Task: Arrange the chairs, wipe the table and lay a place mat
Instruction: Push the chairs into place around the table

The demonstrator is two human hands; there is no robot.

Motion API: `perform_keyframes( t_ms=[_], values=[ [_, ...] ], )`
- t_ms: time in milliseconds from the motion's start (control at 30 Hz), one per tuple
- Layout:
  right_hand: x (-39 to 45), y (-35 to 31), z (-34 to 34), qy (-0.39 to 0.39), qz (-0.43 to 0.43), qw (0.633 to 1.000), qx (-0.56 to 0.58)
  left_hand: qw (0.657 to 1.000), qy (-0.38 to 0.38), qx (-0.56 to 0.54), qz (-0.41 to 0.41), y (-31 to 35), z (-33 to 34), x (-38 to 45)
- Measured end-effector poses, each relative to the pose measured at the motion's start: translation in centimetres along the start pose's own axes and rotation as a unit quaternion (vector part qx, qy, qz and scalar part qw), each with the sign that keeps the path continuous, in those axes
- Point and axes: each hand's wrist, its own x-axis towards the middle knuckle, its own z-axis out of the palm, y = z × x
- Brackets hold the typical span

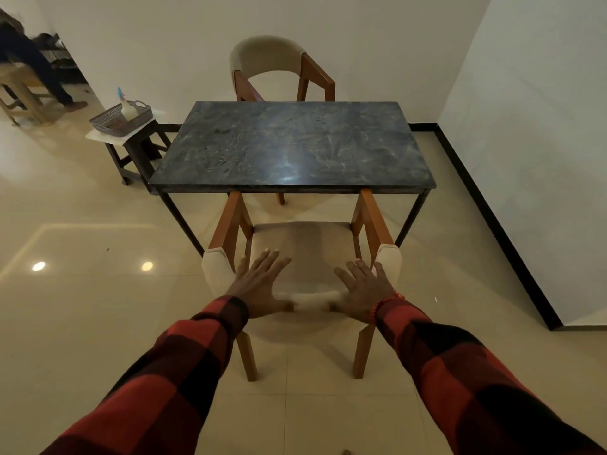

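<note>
A dark marble-topped table (292,146) stands ahead on black metal legs. The near chair (305,244), with orange wooden arms and a cream seat, faces the table with its arm fronts just under the table's near edge. My left hand (259,284) and my right hand (364,287) lie flat, fingers spread, over the chair's curved cream backrest; whether they press on it or hover is unclear. A second matching chair (279,67) stands at the table's far side against the wall. No place mat or cloth shows on the table.
A small stool (131,142) left of the table carries a grey basket (121,118) with a spray bottle (126,105) in it. White walls close the back and right. A person's legs (36,67) and a wooden stool appear at far left. Glossy tiled floor lies around.
</note>
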Motion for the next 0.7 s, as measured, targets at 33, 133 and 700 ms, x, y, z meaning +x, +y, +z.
perform_keyframes(
  t_ms=[33, 133, 700],
  values=[
    [-0.1, 0.1, -0.3, 0.017, 0.015, 1.000, 0.010, 1.000, 0.030, -0.008, -0.005, 0.5, -0.2, 0.3],
    [-0.4, 1.2, -1.1, 0.063, 0.046, 0.997, 0.028, 0.993, 0.094, -0.022, -0.074, 2.2, -0.2, 1.0],
    [-7.2, 23.5, -6.7, 0.120, 0.126, 0.985, -0.025, 0.972, 0.175, -0.014, -0.158, 23.6, -3.0, 10.2]
  ],
)
